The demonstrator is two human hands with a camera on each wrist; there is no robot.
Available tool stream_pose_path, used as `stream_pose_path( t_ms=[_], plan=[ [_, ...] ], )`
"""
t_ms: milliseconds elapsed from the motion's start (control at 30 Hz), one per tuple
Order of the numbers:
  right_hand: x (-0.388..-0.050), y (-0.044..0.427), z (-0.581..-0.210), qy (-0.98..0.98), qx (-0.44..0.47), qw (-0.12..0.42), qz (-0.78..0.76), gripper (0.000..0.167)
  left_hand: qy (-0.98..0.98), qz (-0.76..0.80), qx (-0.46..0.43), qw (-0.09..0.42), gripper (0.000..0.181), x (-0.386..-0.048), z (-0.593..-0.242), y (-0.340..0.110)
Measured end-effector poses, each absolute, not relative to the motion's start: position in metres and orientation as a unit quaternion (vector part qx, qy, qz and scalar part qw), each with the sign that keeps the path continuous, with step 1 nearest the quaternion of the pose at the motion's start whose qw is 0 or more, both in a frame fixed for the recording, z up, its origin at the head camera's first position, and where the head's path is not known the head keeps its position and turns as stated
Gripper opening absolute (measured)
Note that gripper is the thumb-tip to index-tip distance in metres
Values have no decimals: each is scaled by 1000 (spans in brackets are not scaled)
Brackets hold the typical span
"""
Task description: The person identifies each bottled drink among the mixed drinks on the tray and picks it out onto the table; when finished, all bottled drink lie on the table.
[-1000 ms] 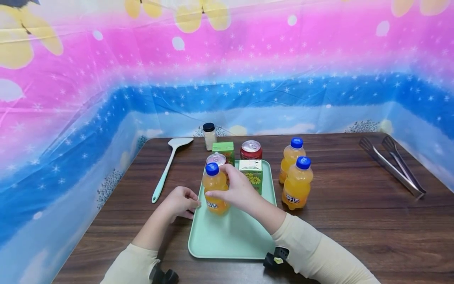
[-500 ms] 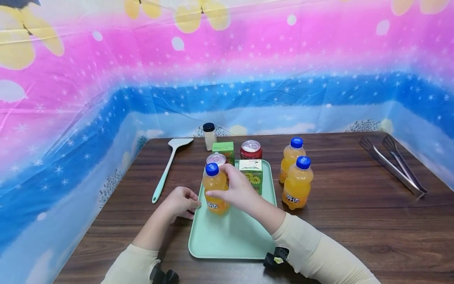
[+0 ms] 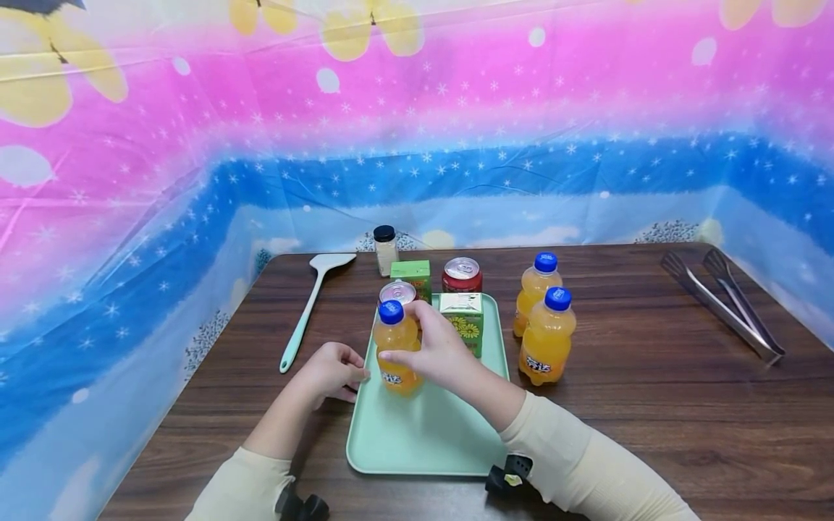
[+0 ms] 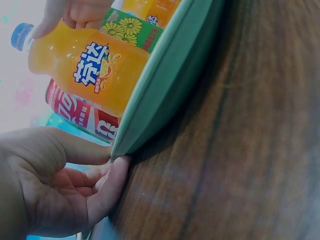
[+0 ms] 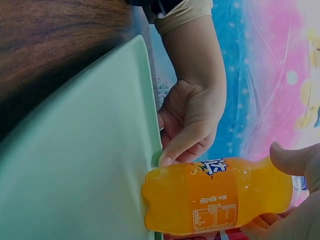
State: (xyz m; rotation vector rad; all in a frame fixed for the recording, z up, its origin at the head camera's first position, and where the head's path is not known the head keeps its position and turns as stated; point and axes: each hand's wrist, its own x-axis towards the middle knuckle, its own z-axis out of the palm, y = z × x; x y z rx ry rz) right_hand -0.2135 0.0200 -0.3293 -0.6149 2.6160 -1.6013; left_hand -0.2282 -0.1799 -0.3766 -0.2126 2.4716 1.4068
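My right hand [image 3: 438, 349] grips an orange soda bottle [image 3: 393, 339] with a blue cap, thumb and fingers around its upper part. The bottle stands upright on the left side of a pale green tray [image 3: 423, 438]. At the tray's left rim, my left hand [image 3: 331, 375] pinches the edge between thumb and finger, as the left wrist view shows. Behind the bottle is a red soda can [image 4: 75, 111], partly hidden. Right of it on the tray stands a green drink carton [image 3: 462, 325] with yellow flowers.
Two more orange soda bottles [image 3: 546, 340] stand right of the tray. Behind it are another green carton [image 3: 412, 273], a red can [image 3: 461, 276] and a black-lidded jar [image 3: 386, 253]. A pale green spatula [image 3: 305, 318] lies left, metal tongs [image 3: 723, 304] far right.
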Motion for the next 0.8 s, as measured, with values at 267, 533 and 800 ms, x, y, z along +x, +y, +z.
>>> stream_pose_path(
  t_ms=[267,533,800],
  plan=[
    [-213,21,-330,834,-204,5,-513,55,855,491,-76,146,13,-229,-378,-180],
    [-210,24,-330,831,-207,5,-516,56,855,493,-75,145,13,-231,-379,-180],
    [-203,27,-326,828,-211,-4,-520,59,855,493,-75,142,13,-231,-380,-181]
  ],
)
